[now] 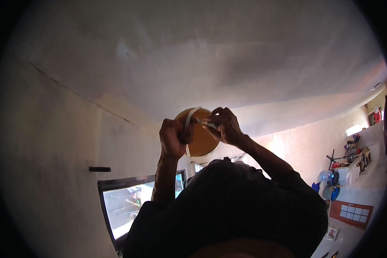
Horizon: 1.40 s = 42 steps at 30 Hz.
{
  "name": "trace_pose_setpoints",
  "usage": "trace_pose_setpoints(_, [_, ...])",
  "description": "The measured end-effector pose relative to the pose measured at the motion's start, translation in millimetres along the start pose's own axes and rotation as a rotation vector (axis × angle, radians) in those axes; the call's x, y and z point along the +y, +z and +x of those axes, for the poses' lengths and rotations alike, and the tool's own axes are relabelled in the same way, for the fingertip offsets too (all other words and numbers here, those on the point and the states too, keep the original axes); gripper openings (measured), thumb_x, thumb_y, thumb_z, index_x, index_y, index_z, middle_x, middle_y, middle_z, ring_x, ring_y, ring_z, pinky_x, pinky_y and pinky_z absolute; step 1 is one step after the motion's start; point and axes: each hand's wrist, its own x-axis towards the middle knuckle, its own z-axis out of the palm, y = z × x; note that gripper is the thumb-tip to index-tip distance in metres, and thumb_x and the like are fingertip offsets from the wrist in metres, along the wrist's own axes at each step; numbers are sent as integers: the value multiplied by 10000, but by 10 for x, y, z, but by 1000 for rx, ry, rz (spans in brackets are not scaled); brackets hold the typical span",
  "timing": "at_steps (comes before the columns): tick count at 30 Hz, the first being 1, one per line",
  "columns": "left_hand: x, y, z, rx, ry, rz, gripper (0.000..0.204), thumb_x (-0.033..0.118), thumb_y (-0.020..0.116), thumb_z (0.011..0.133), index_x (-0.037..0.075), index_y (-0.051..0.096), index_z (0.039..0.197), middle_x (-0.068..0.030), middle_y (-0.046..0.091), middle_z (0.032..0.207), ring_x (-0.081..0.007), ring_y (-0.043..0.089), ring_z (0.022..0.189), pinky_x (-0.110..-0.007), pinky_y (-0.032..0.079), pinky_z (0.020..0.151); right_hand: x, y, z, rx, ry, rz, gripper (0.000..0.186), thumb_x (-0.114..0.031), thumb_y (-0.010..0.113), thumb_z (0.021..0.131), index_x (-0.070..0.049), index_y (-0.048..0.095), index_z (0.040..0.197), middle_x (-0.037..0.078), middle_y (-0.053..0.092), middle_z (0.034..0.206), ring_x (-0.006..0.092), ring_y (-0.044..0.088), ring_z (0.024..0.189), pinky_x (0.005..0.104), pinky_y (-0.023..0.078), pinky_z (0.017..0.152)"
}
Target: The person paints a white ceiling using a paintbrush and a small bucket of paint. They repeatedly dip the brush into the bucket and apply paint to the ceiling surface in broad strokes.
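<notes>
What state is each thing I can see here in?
Left hand: raised, curled around the white strip.
Right hand: raised, fingers pinched together; what they hold is unclear.
White strip: bent in a curve.
Round tan thing: behind the hands; support unclear.
Dark-framed pane: bright.
Water jug: fill level unclear.

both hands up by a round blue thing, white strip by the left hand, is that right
The round thing is orange-brown, not blue, as the head view shows. The left hand, right hand and white strip are as you say.
</notes>
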Motion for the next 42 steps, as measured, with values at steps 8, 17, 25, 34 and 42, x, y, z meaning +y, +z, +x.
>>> trace_pose_setpoints(8, [-37, -145, 202, 10, 1, 91, 605, 462, 398, 798, -69, 550, 1044, 36, 335, 593, -66, 231, 471, -237, 199, 442, 76, 119, -17, -308, 498, 508, 174, -147, 786, 756, -43, 728, 882, 104, 667, 854, 247, 660, 790, 344, 526, 728])
trace_pose_setpoints(17, [-47, -146, 169, 31, -25, 45, 629, 470, 412, 788, -76, 537, 1072, 39, 304, 614, -65, 232, 488, -232, 204, 450, 145, 103, 11, -17, 111, 128, 239, -146, 800, 713, -45, 717, 913, 89, 679, 838, 231, 632, 806, 360, 490, 713])
trace_pose_setpoints(25, [-39, -170, 164, -13, -6, 92, 631, 463, 417, 788, -84, 537, 1081, 42, 300, 605, -63, 226, 491, -233, 200, 452, 152, 126, -29, -28, 70, 72, 246, -165, 817, 696, -59, 719, 896, 71, 681, 860, 235, 625, 794, 366, 484, 709])
trace_pose_setpoints(34, [-35, -78, 160, 18, 17, 64, 600, 457, 422, 788, -69, 567, 1038, 36, 338, 603, -63, 239, 495, -227, 191, 452, -15, 78, 17, -298, 567, 546, 199, -132, 792, 739, -43, 731, 906, 118, 672, 884, 274, 646, 829, 370, 509, 745])
trace_pose_setpoints(42, [-38, -34, 122, 8, 0, 24, 612, 460, 417, 791, -70, 556, 1064, 40, 331, 604, -60, 237, 490, -228, 195, 452, 106, -53, 84, -17, 53, 40, 263, -119, 814, 702, -38, 715, 933, 90, 679, 894, 244, 628, 807, 367, 487, 707])
